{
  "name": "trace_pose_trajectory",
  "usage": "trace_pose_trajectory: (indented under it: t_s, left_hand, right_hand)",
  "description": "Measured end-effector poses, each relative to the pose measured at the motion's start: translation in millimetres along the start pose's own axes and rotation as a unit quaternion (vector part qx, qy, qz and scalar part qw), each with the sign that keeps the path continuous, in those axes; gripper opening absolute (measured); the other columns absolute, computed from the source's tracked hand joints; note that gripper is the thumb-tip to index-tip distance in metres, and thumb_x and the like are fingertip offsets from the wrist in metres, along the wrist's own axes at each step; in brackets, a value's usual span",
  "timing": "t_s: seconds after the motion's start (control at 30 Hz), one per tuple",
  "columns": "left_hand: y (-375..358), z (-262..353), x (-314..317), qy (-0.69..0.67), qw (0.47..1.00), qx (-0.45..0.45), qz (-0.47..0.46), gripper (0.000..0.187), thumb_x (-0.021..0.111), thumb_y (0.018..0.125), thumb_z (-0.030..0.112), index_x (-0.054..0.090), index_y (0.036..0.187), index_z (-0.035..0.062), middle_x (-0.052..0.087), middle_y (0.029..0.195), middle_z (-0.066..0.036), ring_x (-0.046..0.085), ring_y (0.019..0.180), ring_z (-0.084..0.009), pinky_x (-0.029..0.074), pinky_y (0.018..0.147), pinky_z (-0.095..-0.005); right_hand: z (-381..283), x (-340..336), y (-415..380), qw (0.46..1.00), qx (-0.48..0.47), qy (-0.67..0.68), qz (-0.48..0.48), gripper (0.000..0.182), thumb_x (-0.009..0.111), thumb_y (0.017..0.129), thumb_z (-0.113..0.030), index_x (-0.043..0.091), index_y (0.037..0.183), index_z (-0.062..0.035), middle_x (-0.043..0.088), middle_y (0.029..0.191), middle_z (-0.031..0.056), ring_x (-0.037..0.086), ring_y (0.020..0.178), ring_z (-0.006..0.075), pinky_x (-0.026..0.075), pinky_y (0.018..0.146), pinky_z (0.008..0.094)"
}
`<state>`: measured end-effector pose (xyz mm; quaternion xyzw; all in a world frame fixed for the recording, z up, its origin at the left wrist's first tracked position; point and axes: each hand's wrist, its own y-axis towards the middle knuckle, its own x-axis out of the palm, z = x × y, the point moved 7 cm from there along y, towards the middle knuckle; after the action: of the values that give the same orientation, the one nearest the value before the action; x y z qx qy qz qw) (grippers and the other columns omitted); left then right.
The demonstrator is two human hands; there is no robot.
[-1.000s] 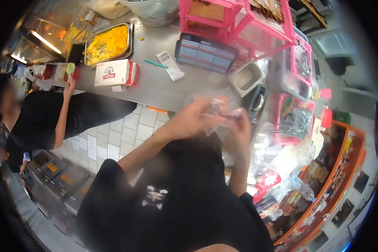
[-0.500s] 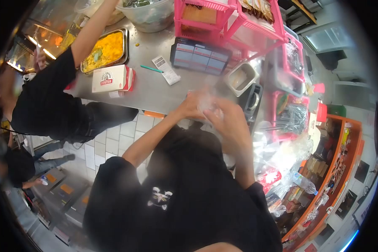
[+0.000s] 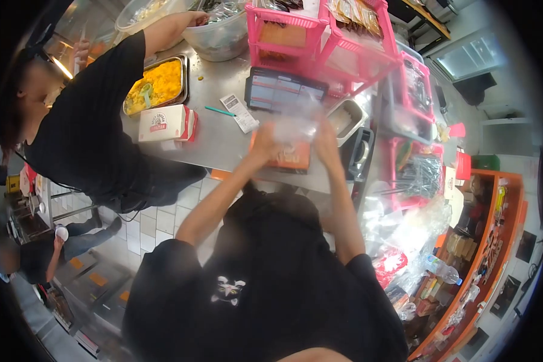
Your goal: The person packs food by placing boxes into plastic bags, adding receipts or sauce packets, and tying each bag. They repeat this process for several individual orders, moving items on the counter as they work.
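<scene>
A thin translucent plastic bag [image 3: 297, 123] is stretched between my two hands, above an orange box [image 3: 291, 158] near the front edge of the steel counter [image 3: 214, 145]. My left hand [image 3: 264, 143] grips the bag's left side, beside the box. On the bag's right side, my right hand [image 3: 327, 143] holds it. A tablet [image 3: 280, 90] stands behind the bag. To the left lie a paper receipt [image 3: 240, 113] and a green pen [image 3: 220, 111].
At left, a person in black [image 3: 90, 133] reaches into a large bowl [image 3: 220, 39]. Nearby are a white and red box [image 3: 163, 123] and a tray of yellow food [image 3: 166, 78]. Pink baskets [image 3: 283, 18] stand at the back; a metal container [image 3: 347, 120] is right.
My hands have moved apart, and the bag is now spread between them. The orange box now shows below it. The person at left has moved their arm to the bowl.
</scene>
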<state>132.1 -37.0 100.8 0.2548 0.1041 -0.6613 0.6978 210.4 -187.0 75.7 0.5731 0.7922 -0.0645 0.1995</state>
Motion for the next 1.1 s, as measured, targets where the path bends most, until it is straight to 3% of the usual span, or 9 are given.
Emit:
trace_pose_trajectory:
  t_s: [0.13,0.2,0.27,0.4,0.5,0.57,0.67,0.8,1.1]
  left_hand:
    - [48.9,25.8,-40.6,0.237,0.958,0.123,0.109,0.054,0.065,0.077,0.016,0.059,0.13,0.0209,0.061,0.126,-0.012,0.056,0.115,-0.0344,0.046,0.093,-0.0473]
    - [63.1,65.6,-75.7,0.239,0.958,0.083,0.133,0.055,0.066,0.078,0.02,0.057,0.132,0.023,0.057,0.131,-0.013,0.052,0.121,-0.0378,0.043,0.096,-0.0508]
    - [66.2,67.6,-86.4,0.557,0.818,0.129,0.059,0.059,0.065,0.079,0.031,0.053,0.136,0.0238,0.046,0.144,-0.015,0.042,0.13,-0.0436,0.037,0.1,-0.0555]
    - [28.4,55.4,-139.5,0.558,0.817,0.088,0.118,0.061,0.067,0.076,0.032,0.055,0.136,0.0224,0.037,0.15,-0.016,0.039,0.132,-0.0426,0.037,0.1,-0.0553]
    - [0.0,27.7,-156.2,0.541,0.824,0.052,0.159,0.061,0.068,0.076,0.027,0.056,0.135,0.019,0.044,0.144,-0.019,0.045,0.127,-0.043,0.039,0.1,-0.0526]
    - [-14.8,6.2,-153.7,0.093,0.985,-0.047,0.138,0.054,0.067,0.078,0.023,0.059,0.13,0.0117,0.052,0.136,-0.021,0.052,0.119,-0.041,0.042,0.098,-0.0465]
    - [-38.1,-47.8,-159.2,0.431,0.888,0.03,0.156,0.046,0.06,0.085,0.018,0.057,0.13,0.0051,0.057,0.129,-0.02,0.058,0.112,-0.0344,0.045,0.095,-0.039]
    - [-84.6,-88.4,-162.1,0.294,0.923,-0.179,0.171,0.043,0.057,0.089,0.015,0.055,0.131,0.0018,0.057,0.131,-0.018,0.058,0.112,-0.0278,0.044,0.095,-0.0366]
    - [-118.1,-56.5,-168.7,0.129,0.938,-0.221,0.235,0.042,0.052,0.095,0.02,0.052,0.131,0.0,0.059,0.127,-0.018,0.056,0.112,-0.028,0.043,0.096,-0.0369]
  right_hand:
    - [18.4,6.1,-15.5,0.95,0.241,0.187,-0.071,0.039,0.043,0.102,-0.035,0.061,0.107,0.0001,0.061,0.091,0.0078,0.06,0.087,0.0209,0.048,0.078,0.0349]
    - [11.4,18.1,-38.8,0.976,0.154,0.15,-0.023,0.038,0.045,0.101,-0.035,0.061,0.106,-0.0009,0.059,0.089,0.0035,0.058,0.084,0.0178,0.048,0.072,0.0358]
    - [-26.4,60.9,-94.6,0.966,-0.029,0.179,-0.186,0.035,0.05,0.099,-0.032,0.063,0.1,0.0005,0.063,0.086,0.0104,0.06,0.079,0.0239,0.048,0.071,0.0369]
    - [-37.3,81.1,-110.4,0.949,-0.002,0.088,-0.302,0.033,0.057,0.096,-0.03,0.066,0.094,0.002,0.067,0.087,0.0193,0.063,0.075,0.0328,0.049,0.072,0.0385]
    - [10.7,81.6,-63.3,0.983,0.031,0.018,-0.179,0.034,0.061,0.094,-0.029,0.06,0.116,-0.0026,0.069,0.092,0.0176,0.067,0.083,0.0295,0.052,0.076,0.0388]
    - [-0.8,70.1,-42.1,0.986,0.027,0.01,-0.166,0.037,0.062,0.094,-0.029,0.058,0.121,-0.0031,0.068,0.094,0.0174,0.067,0.084,0.0286,0.052,0.076,0.0379]
    - [3.0,61.1,-36.3,0.986,0.037,0.014,-0.162,0.041,0.063,0.093,-0.028,0.055,0.125,-0.0031,0.068,0.098,0.0171,0.067,0.084,0.0267,0.053,0.076,0.0363]
    - [22.2,58.8,-46.3,0.985,0.061,0.03,-0.159,0.042,0.064,0.093,-0.028,0.055,0.126,-0.003,0.067,0.099,0.0159,0.066,0.086,0.0235,0.053,0.077,0.0351]
    - [81.0,74.0,-85.9,0.981,0.109,-0.044,-0.156,0.047,0.065,0.091,-0.024,0.051,0.13,-0.0018,0.065,0.094,0.0159,0.066,0.085,0.0245,0.051,0.078,0.0348]
